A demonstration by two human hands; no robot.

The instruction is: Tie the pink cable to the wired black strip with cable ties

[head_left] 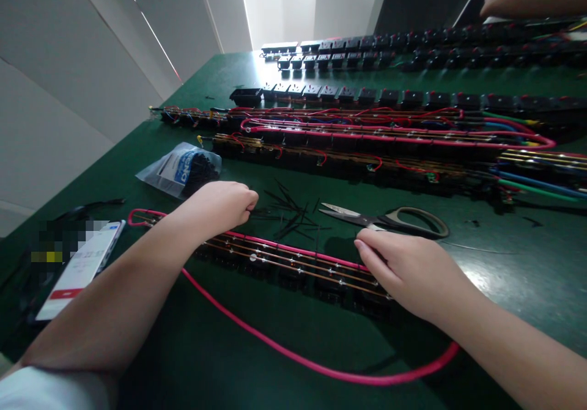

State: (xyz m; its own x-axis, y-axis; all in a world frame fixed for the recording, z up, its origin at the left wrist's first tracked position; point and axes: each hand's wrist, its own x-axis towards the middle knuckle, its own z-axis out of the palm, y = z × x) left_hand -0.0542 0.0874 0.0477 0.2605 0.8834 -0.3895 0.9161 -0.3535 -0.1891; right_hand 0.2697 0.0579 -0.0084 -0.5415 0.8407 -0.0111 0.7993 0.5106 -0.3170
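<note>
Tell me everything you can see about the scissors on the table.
The scissors lie on the green table, slightly open, their blades pointing left in the picture toward loose black strips. The blades look metallic, silvery at the tips and darker nearer the handle. One dark, pale-rimmed handle loop shows. The right hand hides part of them; whether it touches them is unclear.

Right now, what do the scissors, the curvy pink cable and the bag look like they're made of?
Scissors: pale, shiny blades, likely metal; dark, smooth handles, perhaps plastic.
Curvy pink cable: smooth coat with soft sheen, probably plastic or rubber.
Bag: thin, cloudy, see-through, so likely plastic film.
</note>
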